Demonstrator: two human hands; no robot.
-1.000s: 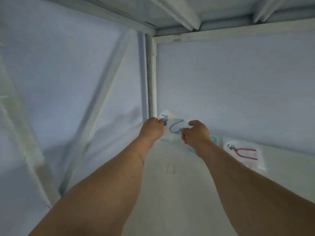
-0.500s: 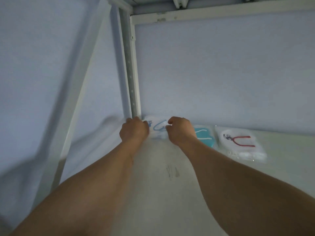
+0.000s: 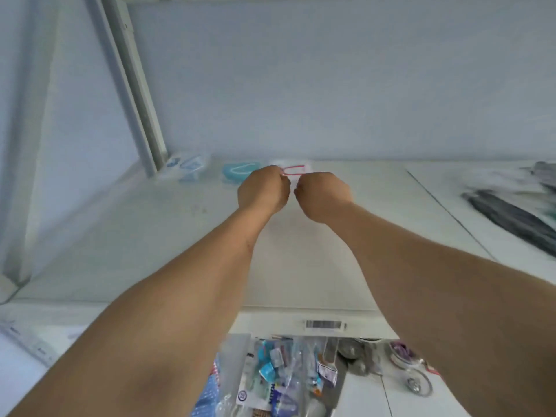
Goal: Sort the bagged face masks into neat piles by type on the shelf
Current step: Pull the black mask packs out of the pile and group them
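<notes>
Shelf: the pale grey-white metal shelf board [image 3: 180, 236] fills most of the view, with a light blue back panel [image 3: 331, 85] behind it and a slanted white upright post [image 3: 135, 85] at the back left corner.
My arms: both bare forearms reach forward and cover the middle of the shelf.
Hidden: my left hand [image 3: 263, 191] and right hand [image 3: 323, 195] are fists seen from behind; their fingers curl onto the clear bagged white mask with red ear loops [image 3: 296, 169], at the back wall, mostly covered.
Other piles: left of it lies a clear bagged teal mask [image 3: 237, 171], then clear bagged white masks with blue loops [image 3: 186, 167] beside the post, both blurred.
Right edge: dark grey striped material [image 3: 511, 218], smeared and cut off.
Below: a barcode label [image 3: 325, 324] on the shelf's front lip; underneath, a jumble of small clear packets [image 3: 285, 377], too blurred to name.
</notes>
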